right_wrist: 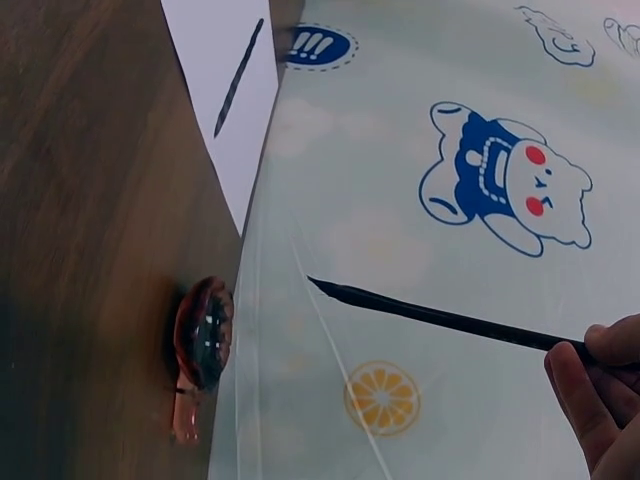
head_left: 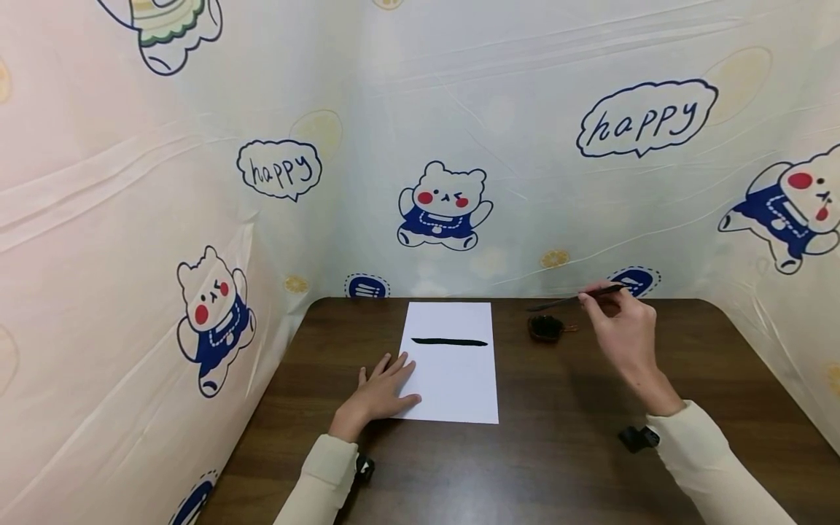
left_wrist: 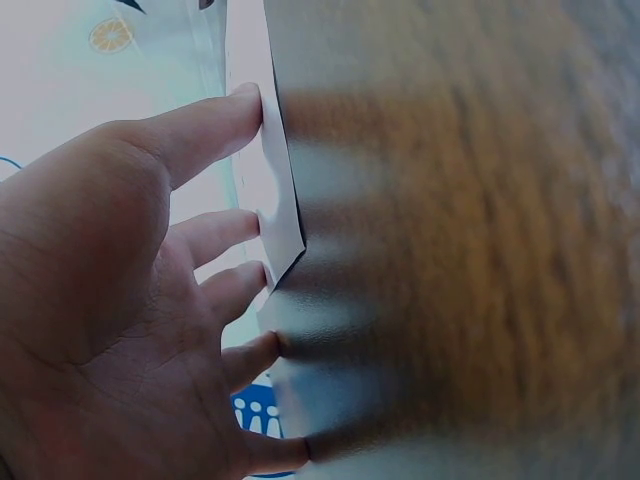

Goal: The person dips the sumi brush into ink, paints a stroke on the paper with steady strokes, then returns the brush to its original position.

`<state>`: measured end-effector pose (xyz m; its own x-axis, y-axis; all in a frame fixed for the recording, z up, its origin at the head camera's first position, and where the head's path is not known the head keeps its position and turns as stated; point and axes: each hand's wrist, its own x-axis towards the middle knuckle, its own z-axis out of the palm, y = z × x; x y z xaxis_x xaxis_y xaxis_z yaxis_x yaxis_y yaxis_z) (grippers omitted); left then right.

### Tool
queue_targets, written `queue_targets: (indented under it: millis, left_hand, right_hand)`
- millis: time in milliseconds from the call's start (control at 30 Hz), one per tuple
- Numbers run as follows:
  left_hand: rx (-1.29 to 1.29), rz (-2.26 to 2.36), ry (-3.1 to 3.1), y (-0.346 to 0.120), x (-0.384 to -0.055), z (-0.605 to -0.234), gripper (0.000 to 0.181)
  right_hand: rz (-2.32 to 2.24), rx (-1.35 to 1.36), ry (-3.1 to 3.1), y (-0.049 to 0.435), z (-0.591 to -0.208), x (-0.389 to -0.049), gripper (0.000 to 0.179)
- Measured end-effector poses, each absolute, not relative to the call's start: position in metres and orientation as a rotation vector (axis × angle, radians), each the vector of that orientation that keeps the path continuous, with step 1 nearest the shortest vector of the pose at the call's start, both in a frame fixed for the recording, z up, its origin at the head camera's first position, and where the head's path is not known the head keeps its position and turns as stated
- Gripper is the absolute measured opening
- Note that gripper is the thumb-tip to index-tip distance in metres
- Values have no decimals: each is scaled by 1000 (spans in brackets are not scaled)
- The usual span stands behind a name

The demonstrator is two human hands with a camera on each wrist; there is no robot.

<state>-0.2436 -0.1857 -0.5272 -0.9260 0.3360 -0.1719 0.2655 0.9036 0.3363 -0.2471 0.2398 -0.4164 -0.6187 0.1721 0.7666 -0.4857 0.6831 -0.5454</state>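
A white sheet of paper [head_left: 453, 383] lies on the table, with one thick black horizontal stroke [head_left: 449, 342] across its upper part. My left hand [head_left: 380, 394] rests with spread fingers on the sheet's left edge; in the left wrist view the thumb and some fingertips touch the paper [left_wrist: 262, 170], the others the table. My right hand [head_left: 623, 324] pinches a dark ink brush [right_wrist: 430, 315], held well above the table with its pointed tip toward the left. Below the brush sits a small brown ink dish [head_left: 546, 329] with a short handle, dark ink inside.
The brown wooden table [head_left: 525, 467] ends at a pale curtain [head_left: 367, 219] printed with bears and "happy" bubbles, which hangs behind it and along both sides. Black wrist cameras are strapped at both cuffs.
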Motion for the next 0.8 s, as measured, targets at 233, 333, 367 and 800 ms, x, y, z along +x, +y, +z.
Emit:
queue_targets:
  millis: [233, 333, 367, 800]
  left_hand:
    - [451, 443, 2847, -185, -243, -527, 75]
    - [450, 452, 2841, -186, -244, -528, 76]
    - [450, 454, 2839, -186, -244, -528, 76]
    - [461, 458, 2835, -184, -242, -525, 75]
  right_hand:
    - [936, 226, -2042, 252, -415, -245, 9]
    - [930, 226, -2046, 256, -414, -244, 9]
    - [932, 225, -2046, 258, -413, -244, 9]
    - [887, 191, -2033, 272, -414, -239, 10]
